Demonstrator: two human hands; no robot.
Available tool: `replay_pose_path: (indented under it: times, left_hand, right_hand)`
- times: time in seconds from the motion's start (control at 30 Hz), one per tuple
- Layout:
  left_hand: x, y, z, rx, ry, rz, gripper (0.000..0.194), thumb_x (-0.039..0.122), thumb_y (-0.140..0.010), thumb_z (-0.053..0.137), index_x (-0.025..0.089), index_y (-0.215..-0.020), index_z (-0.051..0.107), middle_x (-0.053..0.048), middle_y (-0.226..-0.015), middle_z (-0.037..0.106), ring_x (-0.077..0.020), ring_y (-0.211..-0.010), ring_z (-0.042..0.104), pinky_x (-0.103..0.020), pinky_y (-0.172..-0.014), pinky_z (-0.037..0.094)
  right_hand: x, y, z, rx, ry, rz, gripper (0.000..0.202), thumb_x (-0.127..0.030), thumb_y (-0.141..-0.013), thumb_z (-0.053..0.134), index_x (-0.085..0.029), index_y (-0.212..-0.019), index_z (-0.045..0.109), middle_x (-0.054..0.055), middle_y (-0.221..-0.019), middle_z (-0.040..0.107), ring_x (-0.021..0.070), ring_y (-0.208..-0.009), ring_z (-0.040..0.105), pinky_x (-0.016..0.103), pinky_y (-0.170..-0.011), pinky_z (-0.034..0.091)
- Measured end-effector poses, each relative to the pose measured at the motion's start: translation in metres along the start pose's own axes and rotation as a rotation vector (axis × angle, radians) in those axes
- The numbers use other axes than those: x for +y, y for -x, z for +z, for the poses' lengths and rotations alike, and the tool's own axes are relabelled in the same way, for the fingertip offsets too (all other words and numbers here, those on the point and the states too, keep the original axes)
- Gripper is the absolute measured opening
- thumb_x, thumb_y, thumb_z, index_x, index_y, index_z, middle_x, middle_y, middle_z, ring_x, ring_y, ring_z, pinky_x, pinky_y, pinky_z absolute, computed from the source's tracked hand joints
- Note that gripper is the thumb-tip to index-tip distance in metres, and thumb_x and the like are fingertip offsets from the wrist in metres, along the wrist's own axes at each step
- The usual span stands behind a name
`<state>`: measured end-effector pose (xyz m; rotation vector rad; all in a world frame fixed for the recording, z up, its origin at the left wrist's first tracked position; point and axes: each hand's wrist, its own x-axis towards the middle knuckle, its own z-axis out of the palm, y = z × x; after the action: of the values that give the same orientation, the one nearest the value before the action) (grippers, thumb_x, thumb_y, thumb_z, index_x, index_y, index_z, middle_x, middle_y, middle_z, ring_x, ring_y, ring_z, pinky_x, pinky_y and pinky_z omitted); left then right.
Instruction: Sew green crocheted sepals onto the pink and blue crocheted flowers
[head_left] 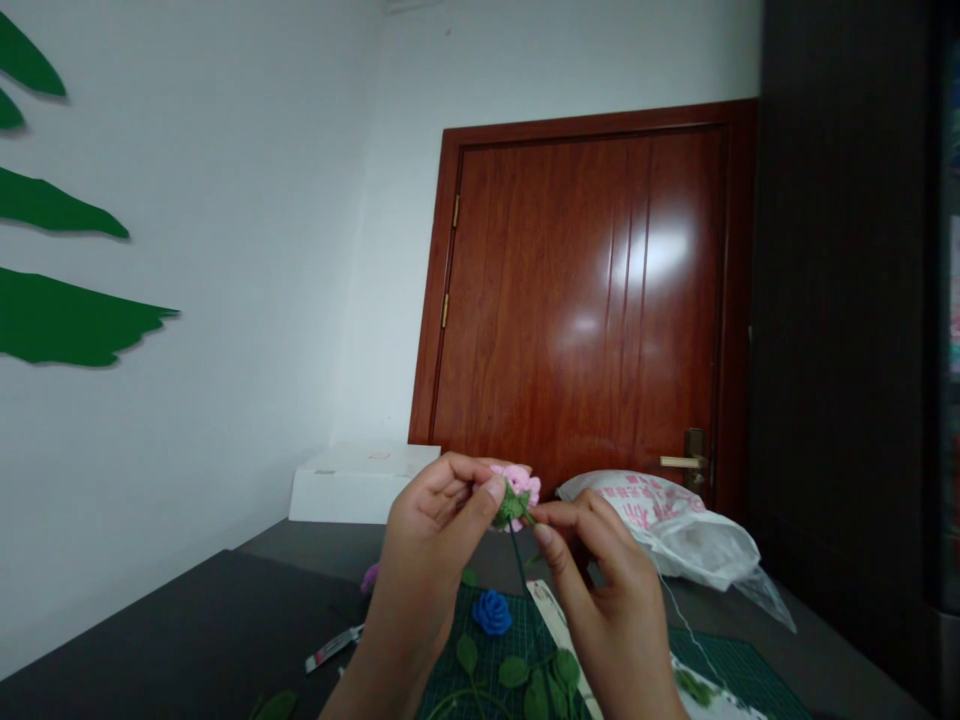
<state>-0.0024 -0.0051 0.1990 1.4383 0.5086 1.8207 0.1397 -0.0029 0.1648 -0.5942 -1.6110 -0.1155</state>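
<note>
Pink flower (525, 486) with green base (511, 507) held above table (300, 540), gripped by left hand (439, 515), right hand (604, 560) pinching at the base's edge, dark stem (519, 560) hanging below, blue rose (492, 612) lying on green mat (491, 655).

Left hand (431, 520) has the pink flower (519, 480) pinched up high, right hand (604, 565) right there with thumb and forefinger at the edge of its green base (511, 508), grip too small to tell! Dark stem (519, 560) hangs below, blue rose (492, 612) sits on the green mat (444, 672), white bag (660, 500) slumps behind, before a reddish-brown door (540, 290).
</note>
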Motion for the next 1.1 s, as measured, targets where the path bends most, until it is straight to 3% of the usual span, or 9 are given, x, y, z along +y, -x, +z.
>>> replay_pose_path:
  times: [0.3,0.53,0.87,0.97,1.1]
  left_hand:
    - [0.005,0.003,-0.001,-0.012,-0.064,-0.028,0.006,0.019,-0.079,0.069,0.016,-0.077,0.064,-0.006,-0.092,0.077,-0.0184,-0.088,0.073,-0.026,-0.075,0.056]
    - [0.007,0.003,0.000,0.016,-0.124,-0.007,0.006,0.018,-0.077,0.069,0.017,-0.075,0.063,-0.007,-0.092,0.076,-0.0195,-0.087,0.073,-0.029,-0.076,0.057]
    - [0.009,0.003,0.002,-0.037,-0.165,0.028,0.009,0.020,-0.079,0.067,0.017,-0.073,0.062,-0.008,-0.092,0.074,-0.0212,-0.088,0.072,-0.031,-0.075,0.057]
    - [0.009,0.003,0.001,-0.073,-0.183,0.050,0.008,0.020,-0.080,0.067,0.017,-0.074,0.062,-0.008,-0.094,0.073,-0.0210,-0.089,0.071,-0.031,-0.076,0.057]
    - [0.006,0.003,0.000,-0.138,-0.245,0.035,0.010,0.020,-0.079,0.067,0.018,-0.072,0.060,-0.008,-0.089,0.072,-0.0209,-0.084,0.070,-0.031,-0.070,0.058]
  right_hand:
    - [0.006,0.000,0.003,0.027,-0.030,-0.039,0.017,-0.010,-0.093,0.057,-0.022,-0.090,0.067,-0.002,-0.074,0.056,0.0143,-0.067,0.056,0.024,-0.058,0.043]
    - [0.009,0.002,0.008,0.044,-0.048,-0.001,0.014,-0.013,-0.093,0.058,-0.023,-0.087,0.067,-0.002,-0.074,0.057,0.0152,-0.068,0.057,0.025,-0.060,0.044]
    - [0.010,0.003,0.009,0.066,-0.061,0.020,0.014,-0.015,-0.093,0.058,-0.022,-0.083,0.065,-0.002,-0.073,0.057,0.0149,-0.067,0.055,0.025,-0.059,0.042]
    - [0.010,0.005,0.012,0.088,-0.077,0.076,0.014,-0.019,-0.092,0.060,-0.021,-0.078,0.064,-0.002,-0.071,0.057,0.0147,-0.065,0.054,0.025,-0.059,0.042]
    - [0.013,0.010,0.021,0.129,-0.238,0.259,0.013,-0.027,-0.089,0.064,-0.021,-0.078,0.059,-0.002,-0.068,0.058,0.0142,-0.060,0.056,0.024,-0.055,0.044]
